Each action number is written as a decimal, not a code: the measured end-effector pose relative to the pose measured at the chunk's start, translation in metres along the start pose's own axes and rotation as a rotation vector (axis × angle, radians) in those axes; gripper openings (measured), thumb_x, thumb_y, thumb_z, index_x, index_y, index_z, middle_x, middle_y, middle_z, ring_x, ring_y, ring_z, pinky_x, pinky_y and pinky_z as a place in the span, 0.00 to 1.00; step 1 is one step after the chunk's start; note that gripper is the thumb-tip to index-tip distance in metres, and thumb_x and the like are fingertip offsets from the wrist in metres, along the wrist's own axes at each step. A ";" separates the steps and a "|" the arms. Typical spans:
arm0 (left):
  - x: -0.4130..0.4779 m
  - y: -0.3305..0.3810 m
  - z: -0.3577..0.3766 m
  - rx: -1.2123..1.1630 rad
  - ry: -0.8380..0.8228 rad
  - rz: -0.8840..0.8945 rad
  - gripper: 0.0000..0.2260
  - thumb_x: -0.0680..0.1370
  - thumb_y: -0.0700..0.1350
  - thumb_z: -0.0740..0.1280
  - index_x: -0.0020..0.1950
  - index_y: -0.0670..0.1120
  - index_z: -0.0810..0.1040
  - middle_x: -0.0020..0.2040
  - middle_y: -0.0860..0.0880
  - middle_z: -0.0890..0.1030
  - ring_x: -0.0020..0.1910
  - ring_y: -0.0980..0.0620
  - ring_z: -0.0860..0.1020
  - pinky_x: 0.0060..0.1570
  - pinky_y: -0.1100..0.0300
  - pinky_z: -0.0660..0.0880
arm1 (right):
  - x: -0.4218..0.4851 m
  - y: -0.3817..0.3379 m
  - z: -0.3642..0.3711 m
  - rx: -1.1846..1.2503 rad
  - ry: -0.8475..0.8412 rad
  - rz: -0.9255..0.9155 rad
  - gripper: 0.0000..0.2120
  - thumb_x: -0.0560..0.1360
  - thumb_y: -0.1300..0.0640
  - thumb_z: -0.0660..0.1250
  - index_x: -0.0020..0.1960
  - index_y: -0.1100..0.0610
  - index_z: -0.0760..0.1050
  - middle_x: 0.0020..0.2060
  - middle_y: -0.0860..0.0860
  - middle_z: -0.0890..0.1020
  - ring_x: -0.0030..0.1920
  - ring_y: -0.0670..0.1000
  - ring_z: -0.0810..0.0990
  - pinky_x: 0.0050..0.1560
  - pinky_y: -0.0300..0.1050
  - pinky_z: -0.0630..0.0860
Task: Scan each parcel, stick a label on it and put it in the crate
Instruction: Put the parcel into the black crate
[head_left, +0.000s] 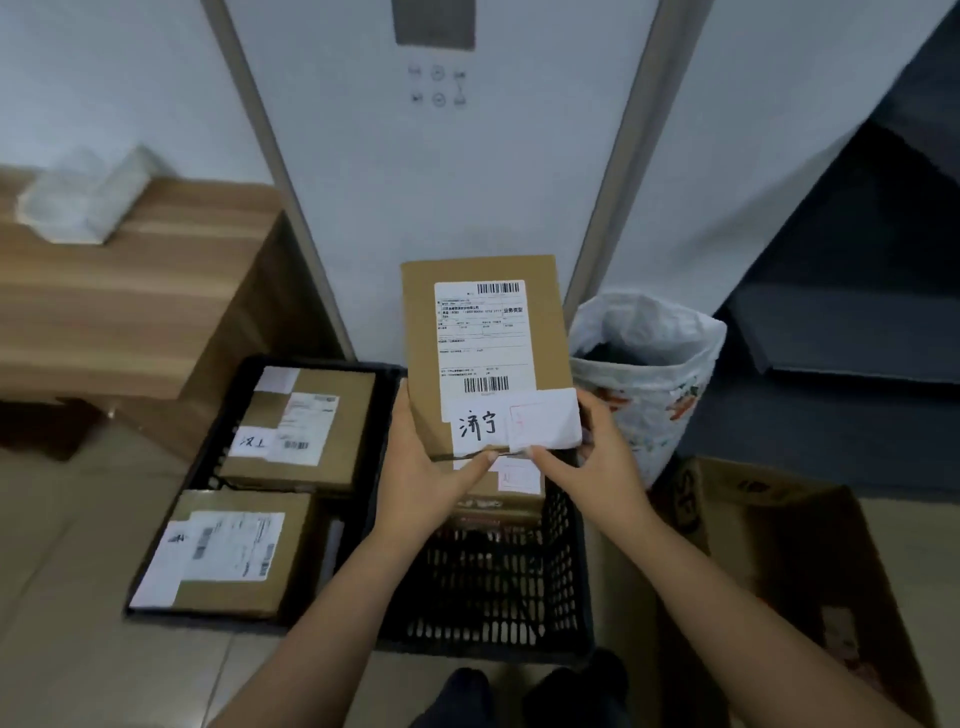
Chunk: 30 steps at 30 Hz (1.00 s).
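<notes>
Centre frame: a brown rectangular cardboard parcel (421, 322) bears a white printed paper label (485, 338) with black barcodes and a white paper sticker (480, 423) with black handwriting. Lower centre: a black plastic lattice crate (493, 587). Centre right: a white plastic bin bag (654, 410) printed orange and green.

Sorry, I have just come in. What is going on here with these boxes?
A person holds a brown cardboard parcel in both hands above a black plastic lattice crate. The left hand grips its lower left corner, the right hand its lower right corner, and both thumbs press on a white handwritten label at its bottom edge. Another parcel lies in that crate. Two labelled cardboard parcels lie in a second black crate to the left.
</notes>
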<state>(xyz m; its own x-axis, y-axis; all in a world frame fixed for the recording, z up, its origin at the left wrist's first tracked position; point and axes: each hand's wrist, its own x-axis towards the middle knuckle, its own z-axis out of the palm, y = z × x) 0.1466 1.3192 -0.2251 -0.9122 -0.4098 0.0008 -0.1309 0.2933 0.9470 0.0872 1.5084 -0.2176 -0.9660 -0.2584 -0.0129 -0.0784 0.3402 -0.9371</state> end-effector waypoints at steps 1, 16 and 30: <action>0.000 -0.002 0.003 0.009 0.047 -0.022 0.52 0.64 0.54 0.80 0.78 0.54 0.51 0.73 0.58 0.64 0.72 0.61 0.62 0.69 0.59 0.65 | 0.010 0.006 0.001 -0.006 -0.046 -0.016 0.33 0.69 0.52 0.76 0.67 0.37 0.64 0.64 0.38 0.73 0.65 0.41 0.72 0.63 0.49 0.75; -0.107 -0.037 0.125 -0.003 0.720 -0.523 0.52 0.65 0.53 0.79 0.77 0.59 0.46 0.67 0.73 0.59 0.68 0.63 0.64 0.65 0.56 0.71 | 0.075 0.100 -0.008 -0.082 -0.950 -0.031 0.32 0.69 0.57 0.76 0.68 0.46 0.66 0.62 0.38 0.74 0.62 0.38 0.72 0.60 0.40 0.74; -0.122 -0.155 0.245 -0.199 0.916 -0.762 0.46 0.72 0.40 0.73 0.77 0.50 0.42 0.66 0.66 0.60 0.60 0.77 0.65 0.52 0.78 0.70 | 0.075 0.232 0.032 -0.202 -1.012 -0.072 0.22 0.76 0.59 0.68 0.68 0.54 0.65 0.56 0.43 0.75 0.51 0.27 0.74 0.45 0.24 0.73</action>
<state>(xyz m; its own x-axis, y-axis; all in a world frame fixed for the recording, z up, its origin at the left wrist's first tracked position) 0.1833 1.5354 -0.4503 -0.0026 -0.9038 -0.4280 -0.3801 -0.3950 0.8364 0.0045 1.5394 -0.4475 -0.3051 -0.8918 -0.3342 -0.2575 0.4151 -0.8726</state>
